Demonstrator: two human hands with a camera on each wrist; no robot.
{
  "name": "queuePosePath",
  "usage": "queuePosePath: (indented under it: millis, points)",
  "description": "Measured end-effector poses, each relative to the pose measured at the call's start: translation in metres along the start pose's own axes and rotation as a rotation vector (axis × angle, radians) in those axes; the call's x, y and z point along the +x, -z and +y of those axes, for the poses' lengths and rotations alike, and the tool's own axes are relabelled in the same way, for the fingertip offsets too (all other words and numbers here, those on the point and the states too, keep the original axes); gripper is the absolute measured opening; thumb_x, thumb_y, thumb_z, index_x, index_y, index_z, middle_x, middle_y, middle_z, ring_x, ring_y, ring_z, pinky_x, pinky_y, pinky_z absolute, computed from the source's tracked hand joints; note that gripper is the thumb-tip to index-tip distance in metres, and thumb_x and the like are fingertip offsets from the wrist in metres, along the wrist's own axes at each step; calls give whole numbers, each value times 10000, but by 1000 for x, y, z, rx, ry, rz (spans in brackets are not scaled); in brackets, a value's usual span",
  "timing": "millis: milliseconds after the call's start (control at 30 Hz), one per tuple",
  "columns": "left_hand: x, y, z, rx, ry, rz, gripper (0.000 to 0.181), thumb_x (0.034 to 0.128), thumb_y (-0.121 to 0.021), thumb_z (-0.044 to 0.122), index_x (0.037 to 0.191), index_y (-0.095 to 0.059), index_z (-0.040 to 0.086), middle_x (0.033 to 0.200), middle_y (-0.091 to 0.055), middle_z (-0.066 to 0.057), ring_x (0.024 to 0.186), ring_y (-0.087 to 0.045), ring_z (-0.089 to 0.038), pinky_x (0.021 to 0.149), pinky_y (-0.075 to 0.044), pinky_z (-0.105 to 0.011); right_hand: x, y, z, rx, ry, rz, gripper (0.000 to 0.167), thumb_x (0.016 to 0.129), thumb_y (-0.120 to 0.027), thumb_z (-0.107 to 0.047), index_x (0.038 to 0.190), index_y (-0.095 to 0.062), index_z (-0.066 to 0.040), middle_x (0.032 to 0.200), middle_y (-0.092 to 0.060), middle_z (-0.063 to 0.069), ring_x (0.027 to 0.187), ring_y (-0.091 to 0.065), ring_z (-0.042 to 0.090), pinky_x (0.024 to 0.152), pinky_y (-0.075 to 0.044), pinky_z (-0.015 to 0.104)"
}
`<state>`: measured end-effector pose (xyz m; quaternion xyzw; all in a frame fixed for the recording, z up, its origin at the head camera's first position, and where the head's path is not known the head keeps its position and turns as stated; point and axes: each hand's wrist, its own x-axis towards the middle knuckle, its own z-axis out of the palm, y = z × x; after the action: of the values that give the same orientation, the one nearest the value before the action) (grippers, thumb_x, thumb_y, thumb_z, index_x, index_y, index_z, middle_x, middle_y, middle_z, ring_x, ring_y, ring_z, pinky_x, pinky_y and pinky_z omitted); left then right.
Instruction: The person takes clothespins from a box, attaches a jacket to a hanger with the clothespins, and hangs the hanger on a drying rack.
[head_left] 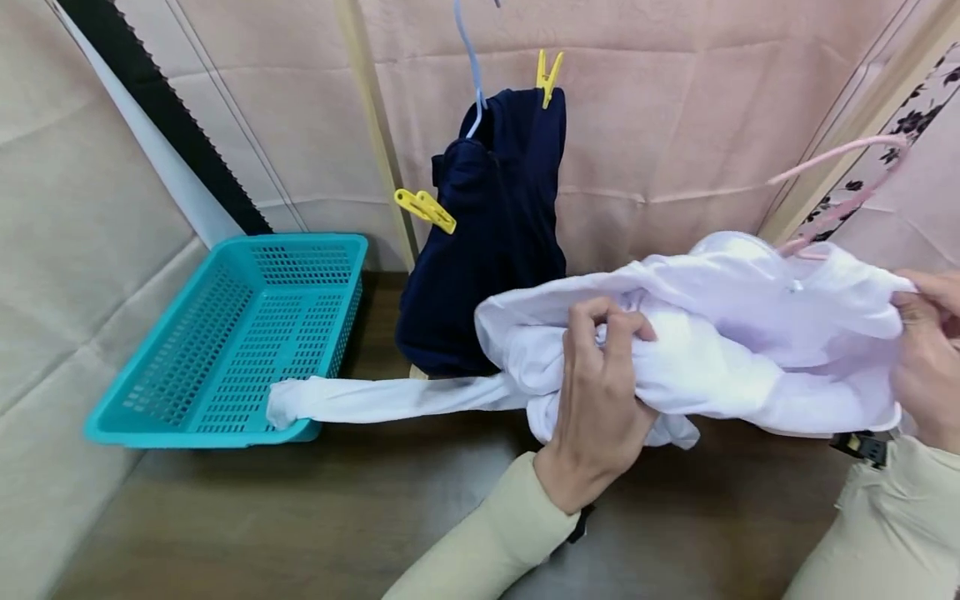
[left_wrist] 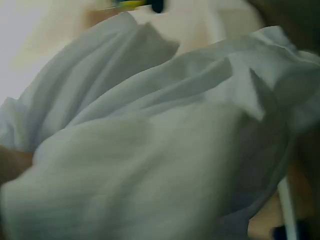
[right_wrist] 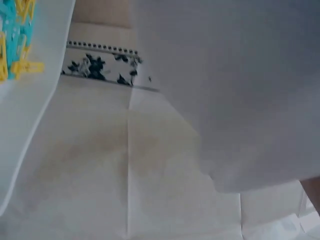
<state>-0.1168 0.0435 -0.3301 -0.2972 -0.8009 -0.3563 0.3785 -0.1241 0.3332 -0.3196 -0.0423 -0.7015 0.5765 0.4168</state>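
Observation:
A white long-sleeved shirt (head_left: 720,350) stretches between both hands, bunched in the middle. My left hand (head_left: 603,392) grips the bunched cloth, its fingers curled into the fabric. At the far right my right hand (head_left: 930,358) pinches the shirt's edge, partly cut off by the frame. A pink hanger (head_left: 851,150) sticks up out of the shirt; its lower part is hidden by cloth. One sleeve (head_left: 405,400) trails left, its cuff over the basket's rim. White cloth (left_wrist: 140,165) fills much of the left wrist view, blurred; pale cloth (right_wrist: 250,90) covers the right wrist view's upper right.
A turquoise basket (head_left: 108,429) stands at the left on the brown table (head_left: 247,517). Behind the shirt, a navy garment (head_left: 495,258) hangs on a light blue hanger (head_left: 471,50) with yellow clothespins (head_left: 427,210). Yellow and turquoise clothespins (right_wrist: 17,47) lie in a white container (right_wrist: 42,85).

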Motion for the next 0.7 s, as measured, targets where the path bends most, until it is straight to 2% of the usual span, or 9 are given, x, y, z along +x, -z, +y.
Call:
queuePosePath:
  millis: [67, 133, 233, 300, 367, 467, 567, 633, 700]
  points:
    - [-5, -11, -10, 98, 87, -137, 492, 666, -818, 0, 1065, -554, 112, 1139, -467, -111, 1064, -495, -243, 972, -449, -348, -1, -11, -5, -83, 128, -18, 185, 970, -619, 1, 1033, -792, 10, 843, -658, -228, 803, -524, -33, 714, -369, 91]
    - [-7, -13, -20, 259, 178, -363, 545, 674, -873, 94, 1124, -568, 130, 1197, -499, -111, 1149, -480, -267, 1053, -423, -432, -2, -21, -8, -93, 169, -41, 163, 945, -667, 3, 1044, -763, 90, 830, -674, -234, 790, -529, -32, 714, -365, 104]
    - [-4, 5, -32, 435, 258, -746, 681, 719, -919, 315, 1281, -575, 148, 1355, -508, -123, 1312, -421, -313, 1140, -360, -560, -3, -35, -10, -204, 156, -41, 184, 939, -698, -30, 1058, -757, 98, 835, -661, -282, 747, -529, -69, 692, -377, 97]
    - [2, 27, -38, 458, 276, -855, 659, 782, -878, 373, 1318, -580, 132, 1366, -528, -121, 1312, -455, -309, 1100, -422, -540, -4, -43, -8, -223, 134, -29, 180, 928, -710, -15, 1064, -758, 93, 842, -664, -280, 726, -537, -74, 677, -395, 95]
    - [9, 53, -41, 390, 294, -795, 571, 818, -859, 319, 1296, -603, 137, 1321, -573, -95, 1231, -535, -279, 963, -521, -473, -4, -49, -6, -206, 121, -33, 182, 918, -724, -14, 1064, -760, 88, 835, -673, -261, 709, -542, -65, 665, -403, 98]
    - [23, 86, -47, 290, 256, -478, 374, 885, -806, 190, 1215, -639, 133, 1198, -615, -61, 1083, -584, -247, 749, -554, -397, -4, -54, -6, -166, 127, -51, 180, 906, -740, -11, 1060, -765, 79, 823, -687, -227, 686, -541, -42, 638, -401, 98]
    - [31, 105, -60, 254, 234, -252, 363, 931, -748, 123, 1277, -641, 134, 1249, -585, -78, 1101, -536, -271, 782, -541, -391, -5, -56, -9, -109, 145, -80, 177, 897, -744, 4, 1052, -763, 89, 820, -698, -194, 687, -543, -23, 634, -400, 100]
    - [33, 112, -71, 272, 244, -208, 374, 956, -712, 108, 1323, -641, 120, 1265, -577, -100, 1100, -512, -290, 842, -521, -393, -6, -55, -13, -71, 159, -102, 168, 892, -736, 33, 1040, -757, 110, 827, -709, -177, 700, -555, -15, 646, -410, 101]
    - [31, 118, -80, 279, 270, -232, 320, 978, -681, 119, 1298, -677, 108, 1243, -605, -100, 1086, -532, -291, 869, -504, -406, -8, -55, -15, -54, 167, -123, 157, 887, -730, 58, 1028, -754, 122, 833, -714, -169, 711, -557, -7, 653, -409, 104]
